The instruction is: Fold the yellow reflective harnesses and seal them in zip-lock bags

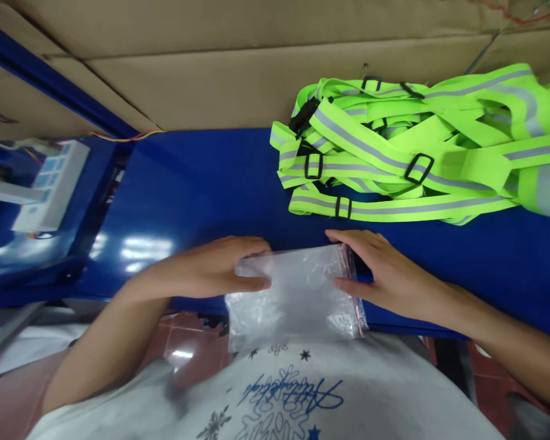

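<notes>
A clear plastic zip bag (297, 293) with a red seal line along its right side lies at the table's front edge, close against my shirt. My left hand (229, 266) grips its left part, thumb on top and fingers at the far edge. At the sealed end is my right hand (371, 263), its thumb on the bag and its fingers stretched out beyond it, apart from the thumb. Whether the bag holds anything cannot be made out. Beyond my right hand lies a heap of neon yellow-green reflective straps (394, 159) with grey stripes and black buckles.
Brown cardboard boxes (220, 91) stand along the back of the blue table (192, 177). To the left, a white power strip (52, 183) with a plug sits on another blue surface. A thin red and yellow wire (128, 138) runs near the boxes.
</notes>
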Motion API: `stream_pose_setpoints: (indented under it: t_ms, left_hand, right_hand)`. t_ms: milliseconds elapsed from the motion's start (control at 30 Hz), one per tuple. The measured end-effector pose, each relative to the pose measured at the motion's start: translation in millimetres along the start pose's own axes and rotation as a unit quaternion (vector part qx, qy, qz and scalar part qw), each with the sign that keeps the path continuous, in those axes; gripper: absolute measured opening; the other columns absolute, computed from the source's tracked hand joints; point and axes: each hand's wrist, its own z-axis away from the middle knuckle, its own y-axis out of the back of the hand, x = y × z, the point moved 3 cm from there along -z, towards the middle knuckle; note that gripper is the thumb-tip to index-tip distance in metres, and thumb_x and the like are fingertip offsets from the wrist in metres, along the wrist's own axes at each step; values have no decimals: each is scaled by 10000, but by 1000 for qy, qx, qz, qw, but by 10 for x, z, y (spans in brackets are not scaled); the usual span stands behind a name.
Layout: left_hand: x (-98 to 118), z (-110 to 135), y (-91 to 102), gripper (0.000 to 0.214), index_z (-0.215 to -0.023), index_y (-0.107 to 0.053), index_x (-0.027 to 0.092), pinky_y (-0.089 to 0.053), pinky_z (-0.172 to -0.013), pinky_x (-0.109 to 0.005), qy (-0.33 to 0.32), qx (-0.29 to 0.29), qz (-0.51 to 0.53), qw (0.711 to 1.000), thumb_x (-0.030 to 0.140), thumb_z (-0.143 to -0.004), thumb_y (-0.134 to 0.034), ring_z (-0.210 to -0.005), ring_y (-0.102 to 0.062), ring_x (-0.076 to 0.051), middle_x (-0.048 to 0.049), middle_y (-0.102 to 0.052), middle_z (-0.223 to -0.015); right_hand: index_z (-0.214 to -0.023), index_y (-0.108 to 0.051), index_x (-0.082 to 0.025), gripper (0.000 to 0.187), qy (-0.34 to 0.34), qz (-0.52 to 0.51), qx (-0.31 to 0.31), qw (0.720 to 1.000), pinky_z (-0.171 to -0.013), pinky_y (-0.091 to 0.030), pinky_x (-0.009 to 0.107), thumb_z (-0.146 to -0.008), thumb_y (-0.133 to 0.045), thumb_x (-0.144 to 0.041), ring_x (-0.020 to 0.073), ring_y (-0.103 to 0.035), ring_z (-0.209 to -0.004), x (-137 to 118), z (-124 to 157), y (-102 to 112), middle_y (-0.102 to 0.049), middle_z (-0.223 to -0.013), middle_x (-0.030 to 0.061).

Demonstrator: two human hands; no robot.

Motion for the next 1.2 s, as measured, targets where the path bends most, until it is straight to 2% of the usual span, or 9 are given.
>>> stream_pose_setpoints:
  t_ms: [133, 267, 333, 433, 567, 700, 867, 1067, 1200]
  left_hand:
    - [80, 134, -37, 212, -1042, -647, 235, -437, -611, -222, -4, 52, 16, 998, 422, -942, -651, -703, -661, -119, 24, -730, -871]
    - [200, 248, -42, 175, -1017, -634, 240, -431, -571, -213, -31, 232, -13, 972, 389, -937, -679, -622, -610, -84, 55, -706, -805]
    - [298, 272, -26, 164, -1029, -639, 255, -442, -563, -214, -58, 325, -44, 943, 365, -927, -707, -627, -615, -82, 58, -709, -836]
    - [425, 257, 1, 345, -1178, -637, 303, -545, -720, -254, -108, 439, -51, 890, 353, -874, -792, -813, -707, -137, 37, -742, -989]
    - [393, 145, -68, 871, -1383, -527, 364, -555, -1022, -402, -230, 559, 66, 794, 370, -638, -978, -1182, -663, -249, -32, -678, -1295]
    - [226, -131, -419, 1110, -1584, -236, 392, -424, -1227, -476, -230, 496, 256, 797, 335, -723, -934, -1465, -483, -270, -108, -507, -1545]
    - [235, -258, -725, 1117, -1625, -130, 392, -299, -1295, -535, -171, 488, 281, 809, 305, -798, -876, -1562, -332, -298, -117, -318, -1674]
    - [198, -387, -365, 1191, -1619, -75, 344, -396, -1230, -548, -197, 443, 290, 825, 511, -757, -879, -1515, -402, -326, -177, -330, -1648]
    - [231, -512, -137, 1260, -1604, -44, 359, -472, -1154, -553, -241, 410, 287, 831, 623, -699, -880, -1411, -522, -341, -175, -494, -1505]
  right_hand:
    - [-1589, -320, -286, 861, -69, -179, 25, 981, -1214, -423, 505, -873, -771, -447, 272, -500, -1435, 75, -14, -26, -443, -1606, 103]
    - [-1569, -331, -326, 991, -105, -443, 43, 889, -1048, -575, 451, -744, -878, -346, 252, -652, -1259, 91, -58, -21, -548, -1512, 101]
    - [-1439, -519, -285, 772, -111, -495, 39, 861, -936, -620, 403, -753, -871, -320, 228, -719, -1095, 83, -76, 8, -696, -1303, 65]
    - [-1037, -728, -223, 290, -110, -460, 107, 875, -822, -618, 353, -802, -844, -348, 187, -722, -858, 137, -46, 104, -763, -975, 13]
    - [-935, -722, -247, 205, -93, -424, 271, 859, -832, -597, 320, -799, -860, -313, 166, -698, -862, 308, 70, 242, -749, -980, -17]
    - [-1103, -687, -275, 441, -92, -414, 250, 871, -777, -598, 281, -723, -912, -268, 162, -698, -856, 374, 80, 252, -739, -980, -22]
    - [-1331, -608, -276, 701, -105, -398, 219, 885, -872, -614, 317, -704, -921, -304, 207, -707, -1027, 381, 75, 206, -717, -1215, 40]
    - [-1371, -531, -274, 758, -90, -356, 238, 899, -852, -630, 375, -718, -907, -360, 230, -707, -1014, 362, 97, 209, -685, -1241, 71]
    - [-1474, -396, -310, 882, -49, -293, 317, 901, -865, -620, 408, -744, -859, -481, 267, -654, -1147, 279, 90, 262, -571, -1398, 109]
